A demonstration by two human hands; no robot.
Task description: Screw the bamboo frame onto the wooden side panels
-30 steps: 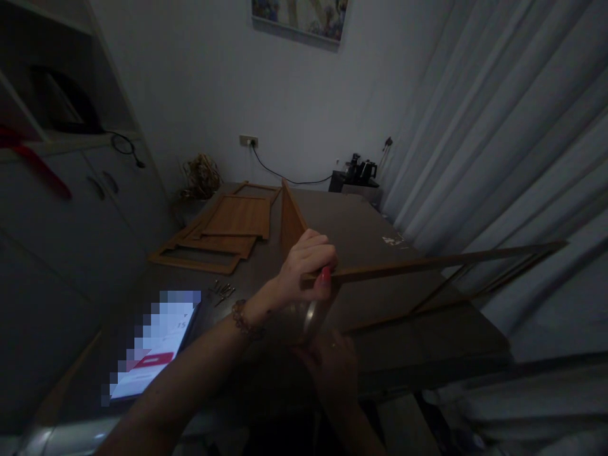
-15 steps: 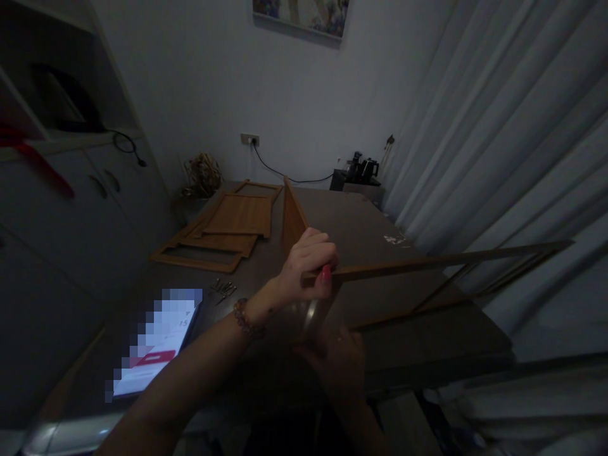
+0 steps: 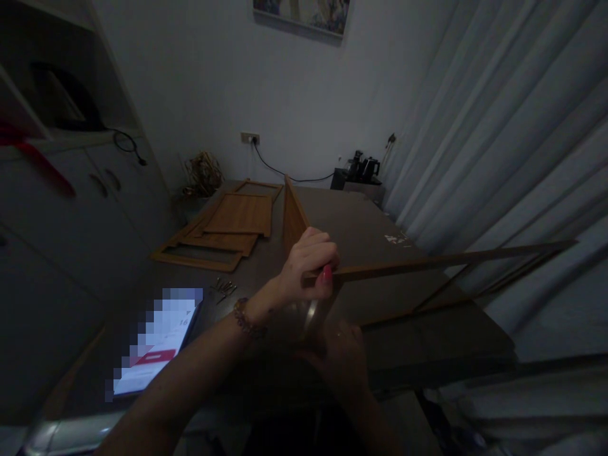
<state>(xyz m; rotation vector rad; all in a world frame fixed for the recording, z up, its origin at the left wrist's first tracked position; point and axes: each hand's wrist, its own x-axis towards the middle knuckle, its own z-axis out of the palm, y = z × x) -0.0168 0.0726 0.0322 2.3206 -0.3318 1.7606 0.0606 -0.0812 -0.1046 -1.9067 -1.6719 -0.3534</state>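
My left hand point(image 3: 311, 263) is wrapped over the top corner where a wooden frame point(image 3: 408, 267) meets a standing wooden panel point(image 3: 293, 212). The thumb presses the near side of the frame, which stands on edge and stretches right. Lower at the same corner, in shadow, my right hand point(image 3: 342, 358) has its fingers drawn together close to the upright. What it grips is too dark to make out. Several screws point(image 3: 223, 288) lie on the table left of my left wrist.
Flat wooden panels and frames point(image 3: 237, 215) lie overlapped on the table point(image 3: 342, 209) at the back left. A lit phone or tablet point(image 3: 156, 345) is at the near left. Small white bits point(image 3: 395, 239) lie near the right edge, beside the curtain point(image 3: 498, 126).
My left hand and the wooden pieces hold nearly still. My right hand has shifted slightly at the lower corner. The number on the lit screen went from 15 to 16.
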